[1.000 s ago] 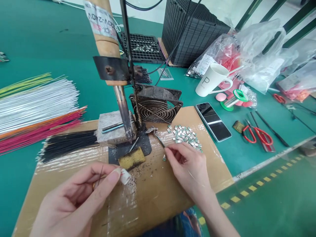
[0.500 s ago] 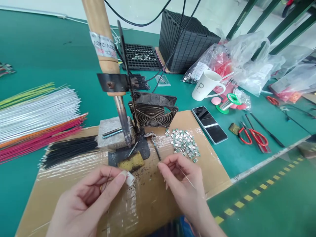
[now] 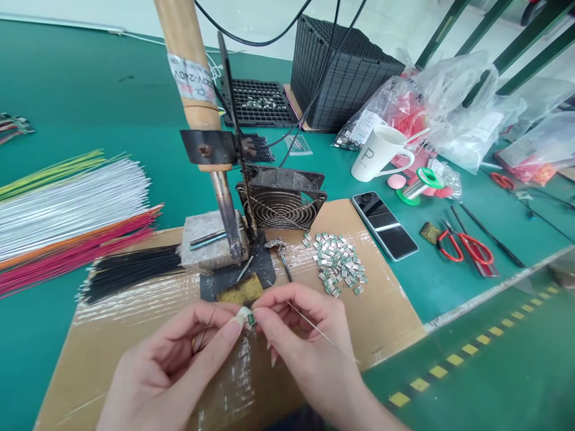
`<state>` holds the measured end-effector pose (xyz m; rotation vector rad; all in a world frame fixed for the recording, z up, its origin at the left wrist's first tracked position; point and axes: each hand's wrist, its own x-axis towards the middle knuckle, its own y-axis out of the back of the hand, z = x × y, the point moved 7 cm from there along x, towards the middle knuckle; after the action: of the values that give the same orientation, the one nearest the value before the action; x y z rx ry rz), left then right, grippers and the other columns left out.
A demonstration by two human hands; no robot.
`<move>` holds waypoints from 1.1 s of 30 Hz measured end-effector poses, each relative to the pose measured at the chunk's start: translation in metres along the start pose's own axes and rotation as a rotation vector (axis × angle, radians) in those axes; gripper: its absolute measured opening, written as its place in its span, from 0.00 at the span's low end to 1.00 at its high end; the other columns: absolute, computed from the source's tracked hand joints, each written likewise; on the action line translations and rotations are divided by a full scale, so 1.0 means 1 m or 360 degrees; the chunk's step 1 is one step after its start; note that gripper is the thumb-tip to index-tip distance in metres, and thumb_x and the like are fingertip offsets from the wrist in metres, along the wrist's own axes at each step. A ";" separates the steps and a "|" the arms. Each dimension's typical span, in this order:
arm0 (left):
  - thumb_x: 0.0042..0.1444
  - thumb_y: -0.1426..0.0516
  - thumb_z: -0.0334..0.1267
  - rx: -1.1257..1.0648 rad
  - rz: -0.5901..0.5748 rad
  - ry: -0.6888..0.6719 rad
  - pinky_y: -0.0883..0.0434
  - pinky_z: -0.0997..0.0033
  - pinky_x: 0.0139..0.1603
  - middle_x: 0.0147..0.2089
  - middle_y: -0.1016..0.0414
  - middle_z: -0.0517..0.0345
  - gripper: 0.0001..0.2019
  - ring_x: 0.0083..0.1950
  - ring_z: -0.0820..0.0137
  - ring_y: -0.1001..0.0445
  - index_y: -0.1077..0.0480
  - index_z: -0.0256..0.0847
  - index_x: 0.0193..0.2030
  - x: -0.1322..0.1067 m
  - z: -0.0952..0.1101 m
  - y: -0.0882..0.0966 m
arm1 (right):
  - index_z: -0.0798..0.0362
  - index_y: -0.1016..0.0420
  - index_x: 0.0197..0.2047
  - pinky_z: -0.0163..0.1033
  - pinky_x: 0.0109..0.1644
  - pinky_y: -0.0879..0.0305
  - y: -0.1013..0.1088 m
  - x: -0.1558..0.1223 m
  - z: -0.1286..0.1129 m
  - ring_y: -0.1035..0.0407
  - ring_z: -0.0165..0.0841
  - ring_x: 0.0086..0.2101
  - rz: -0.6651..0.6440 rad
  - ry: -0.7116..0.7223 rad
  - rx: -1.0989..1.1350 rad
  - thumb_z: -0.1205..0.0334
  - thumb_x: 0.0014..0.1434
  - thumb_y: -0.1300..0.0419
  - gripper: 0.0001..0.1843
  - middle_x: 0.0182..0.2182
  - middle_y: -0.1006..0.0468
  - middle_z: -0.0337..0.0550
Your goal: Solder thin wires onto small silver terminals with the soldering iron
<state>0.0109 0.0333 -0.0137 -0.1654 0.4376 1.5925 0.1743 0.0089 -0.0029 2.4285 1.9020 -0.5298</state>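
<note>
Between the thumb and index finger of my left hand [image 3: 179,359] is a small circuit board [image 3: 250,318], green with a whitish part mostly covered by the fingertips. A thin dark strand crosses behind that hand's thumb. My right hand [image 3: 305,335] is closed in a pinch, its thumb and index fingertips at the board's right edge. A thin silvery strand, apparently solder wire [image 3: 321,332], runs from its fingers back across the hand. Just behind the fingertips lies a yellow sponge [image 3: 240,290]. Right of it is a pile of small silver-and-green boards [image 3: 339,263] on the cardboard [image 3: 381,311].
A wooden-handled soldering iron [image 3: 202,114] stands clamped, tip down, beside a grey block [image 3: 202,254] and a fan [image 3: 283,200]. Black wires [image 3: 135,272] and coloured wires lie left. A phone [image 3: 384,226], mug [image 3: 380,152], solder spool [image 3: 420,185] and red-handled cutters [image 3: 451,245] sit right.
My right hand has moved left, bringing its fingertips against the small piece in my left hand. The green side of that piece now shows. The view has shifted slightly.
</note>
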 end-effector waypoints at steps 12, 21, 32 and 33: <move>0.49 0.30 0.52 0.0007 -0.0203 0.0033 0.27 0.79 0.23 0.31 0.17 0.57 0.14 0.27 0.69 0.21 0.21 0.44 0.32 0.003 -0.015 0.001 | 0.52 0.18 0.31 0.28 0.23 0.36 0.002 0.007 -0.001 0.35 0.24 0.21 -0.0010 0.0038 -0.0045 0.67 0.55 0.34 0.02 0.21 0.25 0.34; 0.50 0.31 0.52 0.0052 -0.0163 -0.0018 0.30 0.82 0.21 0.33 0.17 0.60 0.13 0.25 0.72 0.23 0.22 0.45 0.33 0.006 -0.017 -0.001 | 0.51 0.18 0.34 0.29 0.24 0.34 0.003 0.007 0.001 0.32 0.26 0.22 -0.0001 0.0140 -0.0166 0.66 0.58 0.34 0.02 0.23 0.23 0.35; 0.52 0.32 0.53 0.0099 -0.0084 -0.0021 0.30 0.86 0.25 0.32 0.17 0.64 0.14 0.29 0.74 0.21 0.24 0.48 0.36 0.007 -0.019 0.002 | 0.41 0.32 0.59 0.34 0.37 0.31 0.014 -0.004 -0.018 0.28 0.28 0.31 -0.0031 0.0380 -0.0719 0.72 0.69 0.49 0.21 0.32 0.23 0.31; 0.52 0.32 0.53 0.0113 -0.0065 -0.0022 0.29 0.86 0.26 0.34 0.17 0.64 0.14 0.30 0.73 0.20 0.24 0.48 0.37 0.008 -0.019 0.003 | 0.42 0.31 0.55 0.34 0.35 0.33 0.015 -0.003 -0.019 0.29 0.27 0.30 -0.0012 0.0392 -0.0737 0.73 0.68 0.48 0.18 0.31 0.24 0.31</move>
<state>0.0048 0.0337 -0.0331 -0.1089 0.4766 1.5351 0.1928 0.0061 0.0134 2.2538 1.8511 0.2059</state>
